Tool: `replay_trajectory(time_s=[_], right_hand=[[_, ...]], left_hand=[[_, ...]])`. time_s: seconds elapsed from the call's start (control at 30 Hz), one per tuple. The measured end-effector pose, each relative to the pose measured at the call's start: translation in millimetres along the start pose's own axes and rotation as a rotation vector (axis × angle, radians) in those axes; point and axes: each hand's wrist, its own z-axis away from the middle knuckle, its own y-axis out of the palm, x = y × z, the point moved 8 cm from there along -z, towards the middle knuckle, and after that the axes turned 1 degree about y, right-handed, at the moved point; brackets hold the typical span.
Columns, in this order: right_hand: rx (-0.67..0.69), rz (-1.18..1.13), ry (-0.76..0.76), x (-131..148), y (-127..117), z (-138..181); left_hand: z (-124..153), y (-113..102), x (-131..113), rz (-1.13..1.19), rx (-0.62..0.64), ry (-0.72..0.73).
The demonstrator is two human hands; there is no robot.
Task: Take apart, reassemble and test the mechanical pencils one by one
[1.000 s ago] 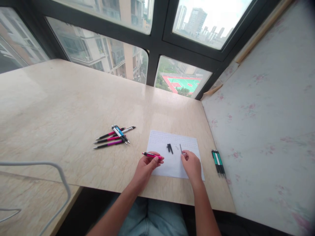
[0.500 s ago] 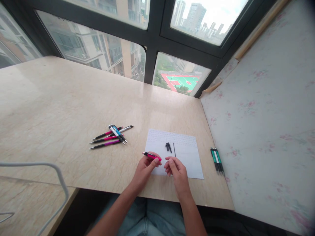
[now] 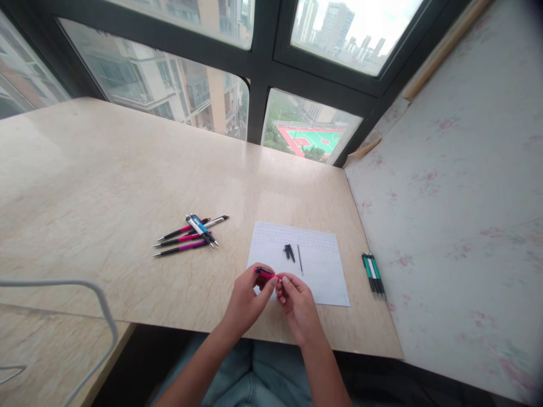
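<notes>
My left hand (image 3: 248, 299) is closed on a pink pen barrel (image 3: 263, 272), held level above the near edge of a white sheet of paper (image 3: 318, 271). My right hand (image 3: 297, 302) meets it at the barrel's right end, fingertips pinched there; what they pinch is too small to see. On the paper lie a small black pen part (image 3: 289, 252) and a thin dark refill (image 3: 300, 259), both just beyond my hands.
Several pens in pink, black, blue and white (image 3: 190, 233) lie in a loose pile to the left on the beige table (image 3: 106, 186). Green pens (image 3: 373, 273) rest near the table's right edge beside a floral wall (image 3: 458, 198). A white wire frame (image 3: 63, 316) stands at the near left.
My right hand left the refill on the paper, came leftward and joined my left hand at the end of the pink barrel. The left hand stayed almost in place.
</notes>
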Motion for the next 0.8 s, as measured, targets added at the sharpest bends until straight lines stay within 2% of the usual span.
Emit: replay_trajectory(time_s=[0.13, 0.27, 0.37, 0.57, 0.7, 0.8], right_hand=[[-0.061, 0.174, -0.094, 13, -23, -4], [-0.261, 0.609, -0.288, 50, -61, -12], [-0.334, 0.882, -0.428, 73, -74, -21], [-0.328, 1.102, -0.554, 83, -67, -39], [-0.327, 1.075, -0.560, 80, -56, -32], [-0.258, 0.991, -0.514, 70, -44, -17]], left_hand=[[0, -1, 20, 0.154, -0.030, -0.133], [1, 2, 39, 0.341, -0.022, -0.217], [1, 2, 49, 0.478, -0.018, -0.263], [1, 2, 52, 0.592, -0.007, -0.295], [1, 4, 50, 0.537, 0.027, -0.290], [0, 7, 47, 0.470, 0.066, -0.257]])
